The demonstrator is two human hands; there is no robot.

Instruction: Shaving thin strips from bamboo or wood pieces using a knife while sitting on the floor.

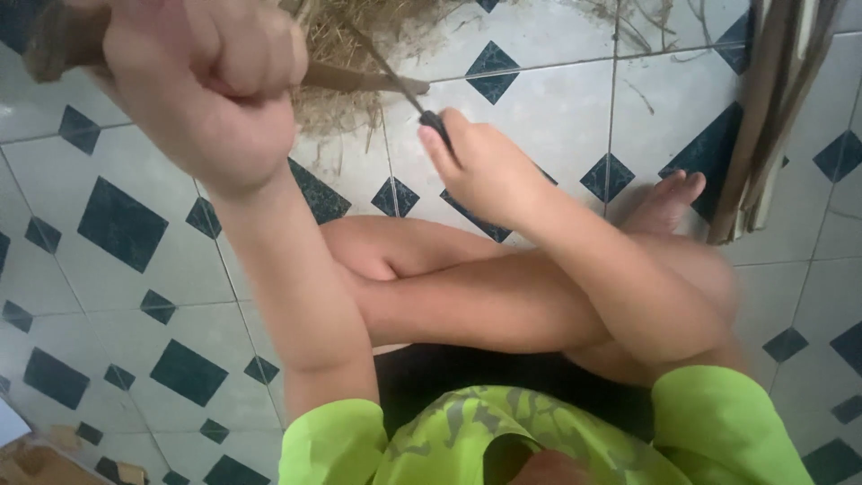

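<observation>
Left hand fisted around a brown stalk — right hand's grip holds a dark-handled blade.

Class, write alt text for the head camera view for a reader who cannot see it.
A person sits cross-legged on a white floor with dark diamond tiles, left hand fisted around a brown stick, right hand holding a dark-handled blade against it. Dry shavings lie ahead.

No packages, labels, signs or screens are in view
</observation>
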